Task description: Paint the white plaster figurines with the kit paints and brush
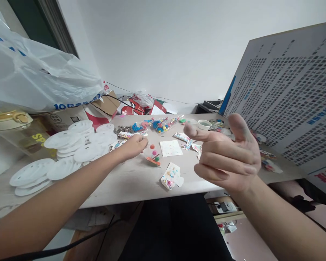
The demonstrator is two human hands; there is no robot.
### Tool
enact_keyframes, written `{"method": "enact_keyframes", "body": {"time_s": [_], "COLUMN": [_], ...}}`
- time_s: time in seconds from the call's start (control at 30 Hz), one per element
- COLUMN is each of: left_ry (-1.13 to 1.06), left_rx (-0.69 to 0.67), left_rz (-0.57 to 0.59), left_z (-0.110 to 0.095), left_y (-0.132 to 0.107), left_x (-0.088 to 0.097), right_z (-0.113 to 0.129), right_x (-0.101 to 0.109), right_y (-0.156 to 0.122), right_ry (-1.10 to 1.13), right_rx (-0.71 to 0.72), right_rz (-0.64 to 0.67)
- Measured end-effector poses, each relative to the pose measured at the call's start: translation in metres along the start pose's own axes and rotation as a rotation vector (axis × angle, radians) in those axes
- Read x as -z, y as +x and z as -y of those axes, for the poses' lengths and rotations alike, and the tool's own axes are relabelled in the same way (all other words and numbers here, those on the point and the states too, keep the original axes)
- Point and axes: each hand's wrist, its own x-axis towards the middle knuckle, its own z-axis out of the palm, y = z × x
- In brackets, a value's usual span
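My left hand (137,145) is closed in a pinch over the middle of the table. What its fingertips hold, if anything, is hidden. Just beyond the fingertips lie small round pink, orange and green pieces (154,153) with an orange strip (153,162); clear plastic seems to surround them. My right hand (228,156) is raised in front of the camera, thumb and forefinger spread apart, the other fingers curled, nothing visible in it. Between the hands are a white speckled square sheet (171,148) and, nearer me, a torn printed paper piece (171,177).
Stacks of white discs (65,139) cover the left side, beside a yellow-lidded bottle (13,127) and a large plastic bag (38,72). Bagged coloured pieces (160,125) and a small cup (204,124) stand farther back. A tall printed board (288,90) borders the right.
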Motion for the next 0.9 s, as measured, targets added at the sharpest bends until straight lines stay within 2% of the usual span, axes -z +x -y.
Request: {"method": "enact_keyframes", "body": {"time_s": [0.1,0.2,0.33,0.5,0.6,0.77,0.9], "left_ry": [-0.006,-0.014,-0.015,-0.007,-0.011,-0.024,-0.053], "left_rx": [0.032,0.050,0.051,0.032,0.013,-0.004,-0.016], "left_rz": [-0.020,-0.033,-0.032,-0.035,-0.033,-0.005,0.002], "left_z": [0.001,0.002,0.003,0.006,0.010,0.014,0.015], "left_y": [0.000,0.002,0.003,0.003,0.002,-0.001,-0.001], "left_x": [-0.001,-0.002,-0.004,-0.003,-0.001,-0.001,-0.001], "right_z": [-0.003,-0.004,-0.004,-0.011,-0.022,-0.040,-0.042], "right_x": [-0.004,-0.008,-0.009,0.003,0.011,0.017,0.020], "right_y": [-0.002,-0.002,-0.001,0.004,0.011,0.028,0.041], "right_ry": [0.280,0.430,0.591,0.682,0.663,0.364,0.234], "right_rx": [-0.018,-0.049,-0.059,-0.070,-0.045,0.066,0.075], "right_rz": [-0.078,-0.115,-0.064,0.024,0.004,-0.114,-0.119]}}
